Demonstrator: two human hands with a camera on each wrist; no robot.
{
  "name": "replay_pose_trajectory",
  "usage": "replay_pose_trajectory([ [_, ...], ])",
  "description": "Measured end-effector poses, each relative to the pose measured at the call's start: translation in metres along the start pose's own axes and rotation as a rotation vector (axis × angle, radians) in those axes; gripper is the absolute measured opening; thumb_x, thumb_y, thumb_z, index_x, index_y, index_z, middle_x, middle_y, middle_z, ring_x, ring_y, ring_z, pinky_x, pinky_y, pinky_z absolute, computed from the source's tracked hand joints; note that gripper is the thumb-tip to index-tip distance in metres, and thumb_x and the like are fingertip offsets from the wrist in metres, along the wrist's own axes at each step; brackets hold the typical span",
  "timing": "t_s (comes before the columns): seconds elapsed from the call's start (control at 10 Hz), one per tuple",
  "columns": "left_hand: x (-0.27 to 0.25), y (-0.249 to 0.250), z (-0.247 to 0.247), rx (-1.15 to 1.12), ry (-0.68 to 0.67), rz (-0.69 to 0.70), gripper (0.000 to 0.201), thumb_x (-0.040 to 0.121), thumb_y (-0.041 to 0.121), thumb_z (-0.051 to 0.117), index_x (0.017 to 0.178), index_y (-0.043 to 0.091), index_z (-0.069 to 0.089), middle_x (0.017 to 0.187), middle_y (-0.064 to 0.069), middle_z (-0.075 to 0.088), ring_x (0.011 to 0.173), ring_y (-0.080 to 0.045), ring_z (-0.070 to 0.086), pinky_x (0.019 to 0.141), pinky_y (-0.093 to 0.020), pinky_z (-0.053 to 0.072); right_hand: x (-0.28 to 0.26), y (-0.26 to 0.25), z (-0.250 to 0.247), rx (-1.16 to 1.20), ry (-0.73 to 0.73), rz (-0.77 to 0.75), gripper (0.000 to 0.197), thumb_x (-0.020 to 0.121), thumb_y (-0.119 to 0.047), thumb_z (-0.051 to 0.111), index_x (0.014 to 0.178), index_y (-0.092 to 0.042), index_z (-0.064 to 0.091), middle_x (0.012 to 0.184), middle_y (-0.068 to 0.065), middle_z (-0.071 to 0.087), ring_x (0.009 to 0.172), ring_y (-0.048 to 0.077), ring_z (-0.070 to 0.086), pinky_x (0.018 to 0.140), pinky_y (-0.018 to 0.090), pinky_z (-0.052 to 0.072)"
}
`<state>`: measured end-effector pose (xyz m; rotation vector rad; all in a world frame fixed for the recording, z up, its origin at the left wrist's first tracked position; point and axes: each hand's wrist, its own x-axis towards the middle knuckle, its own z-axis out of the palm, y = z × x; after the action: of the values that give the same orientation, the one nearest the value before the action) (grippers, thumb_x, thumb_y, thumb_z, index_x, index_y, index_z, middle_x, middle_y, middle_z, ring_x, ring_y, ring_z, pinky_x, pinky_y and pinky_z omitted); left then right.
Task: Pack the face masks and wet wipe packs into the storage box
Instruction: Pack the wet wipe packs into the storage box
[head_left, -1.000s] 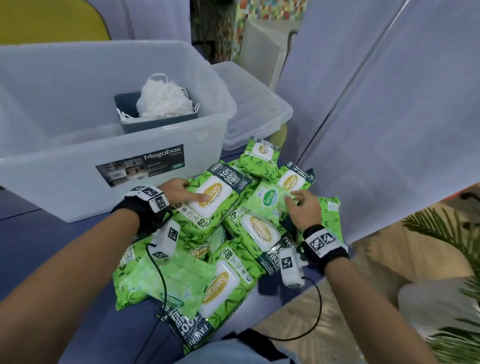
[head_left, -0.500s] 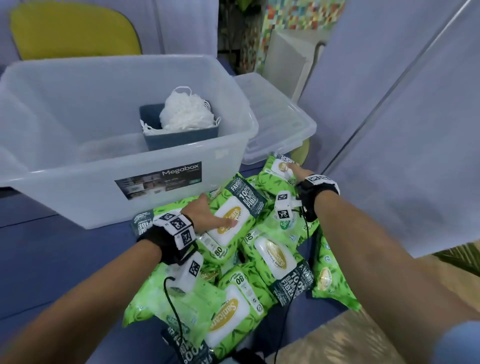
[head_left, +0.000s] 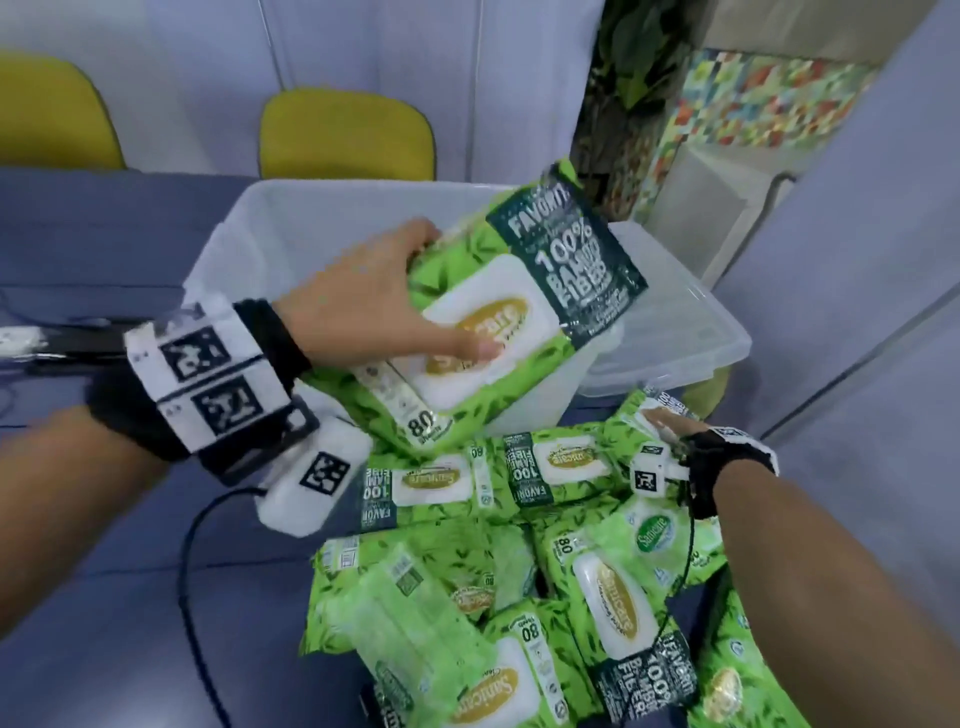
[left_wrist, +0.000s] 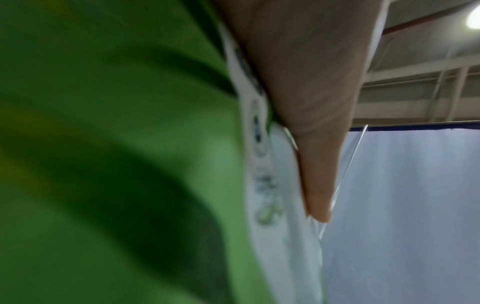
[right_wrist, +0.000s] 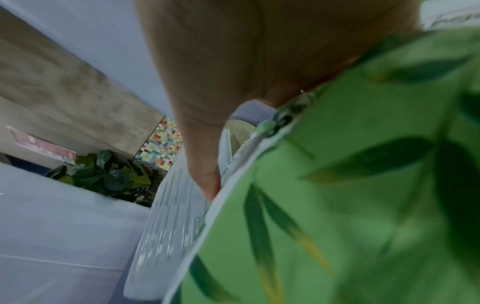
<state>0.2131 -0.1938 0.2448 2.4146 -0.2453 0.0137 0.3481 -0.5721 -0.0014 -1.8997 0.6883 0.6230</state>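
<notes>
My left hand (head_left: 395, 306) grips a green wet wipe pack (head_left: 498, 332) and holds it tilted in the air over the clear storage box (head_left: 291, 218); its thumb (left_wrist: 311, 102) presses on the pack's white flap. The raised pack hides the box's inside, so no face masks show. My right hand (head_left: 667, 428) reaches to the far right of the pile and grips another wet wipe pack (head_left: 631, 415), thumb (right_wrist: 202, 144) along its sealed edge, the pack (right_wrist: 363, 185) under the palm. Several more green packs (head_left: 613, 587) lie heaped on the blue table in front of the box.
The box's clear lid (head_left: 675, 322) lies to the right of the box, just beyond my right hand. Two yellow chairs (head_left: 345, 135) stand behind the table. A black cable (head_left: 187, 571) trails from my left wrist across the blue table (head_left: 104, 597). Grey partitions close off the right.
My left hand has lifted its pack off the pile and carried it up over the box. My right hand has reached forward to the farthest pack by the lid.
</notes>
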Motion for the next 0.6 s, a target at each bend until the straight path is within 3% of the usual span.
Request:
replay_pose_trajectory([
  [0.1,0.03,0.007,-0.046,0.207,0.108,0.034,0.087,0.045,0.075,0.075,0.105,0.019,0.045,0.09,0.003,0.061,0.081,-0.015,0.059,0.07,-0.018,0.046,-0.002,0.0,0.003,-0.01,-0.027,-0.023,0.063,0.081,-0.048,0.064,0.132,-0.013,0.053,0.129,0.01,0.057,0.116,0.028,0.057,0.095,0.041,0.048],
  [0.2,0.071,0.001,-0.064,0.55,0.089,0.079,0.111,0.035,0.091,0.059,0.118,0.021,0.038,0.102,-0.008,0.064,0.088,-0.03,0.061,0.079,-0.045,0.052,-0.001,-0.005,0.009,0.001,-0.047,-0.045,0.073,0.074,-0.054,0.068,0.132,-0.012,0.052,0.123,0.01,0.06,0.109,0.027,0.059,0.095,0.041,0.049],
  [0.3,0.109,-0.006,-0.051,0.75,-0.06,0.134,0.094,0.054,0.066,0.078,0.121,0.013,0.038,0.102,-0.014,0.062,0.085,-0.028,0.055,0.072,-0.038,0.046,-0.011,-0.019,0.01,-0.064,-0.008,-0.039,0.081,0.076,-0.057,0.067,0.14,-0.014,0.043,0.141,0.013,0.047,0.124,0.031,0.049,0.099,0.04,0.04],
  [0.4,0.139,-0.023,-0.021,0.785,-0.236,0.127,0.093,0.06,0.059,0.08,0.127,0.011,0.037,0.111,-0.014,0.061,0.093,-0.029,0.055,0.069,-0.034,0.04,-0.033,-0.024,0.009,-0.037,0.028,-0.018,0.115,0.049,-0.073,0.076,0.142,-0.016,0.04,0.147,0.011,0.04,0.13,0.032,0.043,0.099,0.045,0.037],
  [0.5,0.162,-0.044,0.004,0.766,-0.344,0.091,0.099,0.06,0.059,0.081,0.134,0.014,0.033,0.113,-0.014,0.061,0.098,-0.031,0.057,0.075,-0.037,0.044,-0.059,-0.021,0.0,-0.006,0.204,-0.023,0.099,0.063,-0.05,0.081,0.136,0.004,0.043,0.137,0.022,0.048,0.117,0.035,0.052,0.088,0.039,0.041],
  [0.6,0.182,-0.064,0.024,0.717,-0.38,0.096,0.101,0.06,0.056,0.082,0.138,0.015,0.031,0.115,-0.013,0.061,0.096,-0.028,0.057,0.079,-0.036,0.044,-0.085,-0.02,-0.009,0.094,0.239,-0.067,0.096,0.054,-0.047,0.086,0.124,0.008,0.053,0.109,0.022,0.065,0.087,0.029,0.06,0.073,0.028,0.05],
])
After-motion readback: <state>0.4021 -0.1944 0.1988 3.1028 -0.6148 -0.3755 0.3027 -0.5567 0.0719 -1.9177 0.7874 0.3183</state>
